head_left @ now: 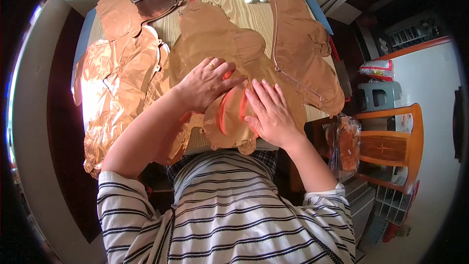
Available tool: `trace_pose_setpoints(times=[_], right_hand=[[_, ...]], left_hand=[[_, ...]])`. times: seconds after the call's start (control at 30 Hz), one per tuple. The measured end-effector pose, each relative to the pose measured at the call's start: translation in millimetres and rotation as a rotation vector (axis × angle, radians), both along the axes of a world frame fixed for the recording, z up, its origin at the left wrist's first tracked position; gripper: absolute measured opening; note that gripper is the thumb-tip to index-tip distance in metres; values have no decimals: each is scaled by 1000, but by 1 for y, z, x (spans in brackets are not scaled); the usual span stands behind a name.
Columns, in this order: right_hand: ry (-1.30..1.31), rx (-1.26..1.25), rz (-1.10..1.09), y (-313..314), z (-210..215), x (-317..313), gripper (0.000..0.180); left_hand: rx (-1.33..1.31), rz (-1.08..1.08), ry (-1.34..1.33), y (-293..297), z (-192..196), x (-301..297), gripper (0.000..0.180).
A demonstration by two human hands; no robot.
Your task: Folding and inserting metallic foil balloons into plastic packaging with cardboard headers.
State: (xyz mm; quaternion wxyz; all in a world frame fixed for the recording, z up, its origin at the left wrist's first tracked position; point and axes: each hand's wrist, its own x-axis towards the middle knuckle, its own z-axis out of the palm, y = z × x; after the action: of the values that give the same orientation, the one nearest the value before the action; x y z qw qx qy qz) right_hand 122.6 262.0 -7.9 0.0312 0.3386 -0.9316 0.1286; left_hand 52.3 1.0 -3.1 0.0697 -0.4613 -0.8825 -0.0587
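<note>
Head view: I see the copper foil flap (233, 112) lying twelve to six, at five o'clock from the left hand (202, 85), its fingers curled, grip unclear; the nearer right hand (274, 120) presses flat at three, fingers straight.

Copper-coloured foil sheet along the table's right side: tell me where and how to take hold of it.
Pinch the foil sheet at its rounded near lobe, coming from the right with the right hand. It lies largely flat on the table, but that lobe seems to reach past the edge, so a thumb could probably slip beneath.
</note>
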Motion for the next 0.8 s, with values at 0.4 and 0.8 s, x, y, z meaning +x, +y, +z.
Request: trace_pose_setpoints(times=[0.4, 0.8], right_hand=[[-105, -145, 45, 1, 27, 12, 98], [163, -565, -273, -26, -5, 53, 35]], left_hand=[[26, 4, -28, 0, 1, 0, 77], [155, 50, 12, 8, -5, 9, 64]])
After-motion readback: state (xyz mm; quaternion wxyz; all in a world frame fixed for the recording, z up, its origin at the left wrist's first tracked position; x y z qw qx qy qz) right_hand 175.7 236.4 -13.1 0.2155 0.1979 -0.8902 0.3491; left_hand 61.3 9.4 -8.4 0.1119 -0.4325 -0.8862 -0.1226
